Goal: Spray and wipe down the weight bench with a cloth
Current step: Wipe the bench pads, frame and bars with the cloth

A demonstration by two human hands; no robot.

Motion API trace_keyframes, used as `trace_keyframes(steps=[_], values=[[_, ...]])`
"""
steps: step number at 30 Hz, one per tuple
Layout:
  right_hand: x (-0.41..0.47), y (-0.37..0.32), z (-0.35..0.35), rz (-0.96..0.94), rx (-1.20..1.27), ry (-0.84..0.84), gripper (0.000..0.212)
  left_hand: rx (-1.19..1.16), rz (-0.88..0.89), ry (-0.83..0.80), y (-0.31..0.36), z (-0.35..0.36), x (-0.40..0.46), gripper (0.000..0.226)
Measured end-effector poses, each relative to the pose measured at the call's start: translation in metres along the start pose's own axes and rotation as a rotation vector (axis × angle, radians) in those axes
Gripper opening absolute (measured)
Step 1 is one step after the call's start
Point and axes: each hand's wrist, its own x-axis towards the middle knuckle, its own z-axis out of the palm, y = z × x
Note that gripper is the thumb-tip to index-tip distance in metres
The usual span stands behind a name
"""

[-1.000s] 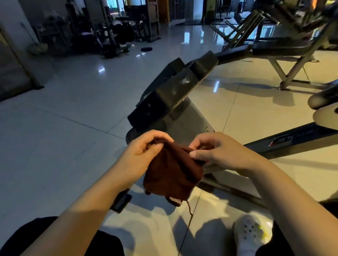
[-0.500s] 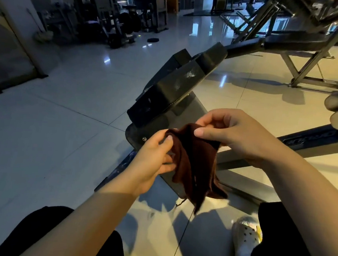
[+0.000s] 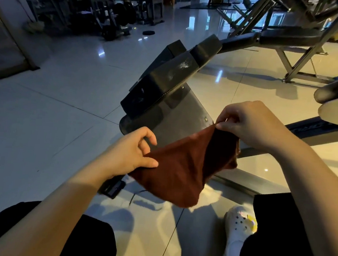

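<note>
Spreading cloth (image 3: 183, 169) mid-frame: left hand (image 3: 129, 155) pinches lower edge, right hand (image 3: 249, 124) pinches upper corner. Next, likely: wipe bench pad (image 3: 168, 77); no sprayer visible.

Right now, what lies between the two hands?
In the head view, only the dark red cloth spans from left hand to right hand.

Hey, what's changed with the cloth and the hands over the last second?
The hands drew apart: the right hand went up and right, the left hand down and left, spreading the bunched dark red cloth out between them. Both hands kept their pinch on the cloth throughout. It still hasn't touched the black bench pad, which stayed put.
</note>
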Motion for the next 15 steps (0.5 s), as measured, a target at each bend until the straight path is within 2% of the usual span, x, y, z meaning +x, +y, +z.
trace_keyframes(steps=[3, 5, 7, 9, 11, 13, 15], values=[[-0.005, 0.002, 0.005, -0.06, -0.08, -0.008, 0.015, 0.192, 0.095, 0.141, -0.005, -0.001, -0.004, 0.021], [-0.007, 0.001, 0.007, -0.068, -0.051, 0.015, 0.013, 0.257, 0.107, 0.204, -0.007, -0.003, -0.005, 0.012], [-0.009, 0.0, 0.007, -0.029, 0.121, 0.025, 0.007, 0.295, 0.112, 0.258, -0.009, -0.008, -0.006, 0.007], [-0.012, -0.001, 0.007, 0.022, 0.33, -0.032, 0.019, 0.369, 0.116, 0.316, -0.01, -0.012, -0.008, 0.006], [-0.013, 0.001, 0.011, 0.033, 0.329, -0.092, 0.033, 0.435, 0.108, 0.368, -0.013, -0.017, -0.009, 0.004], [-0.011, 0.003, 0.019, 0.033, 0.286, -0.038, 0.032, 0.442, 0.105, 0.414, -0.016, -0.02, -0.008, 0.005], [-0.007, 0.005, 0.025, 0.041, 0.256, 0.087, 0.027, 0.411, 0.107, 0.421, -0.017, -0.021, -0.007, 0.004]])
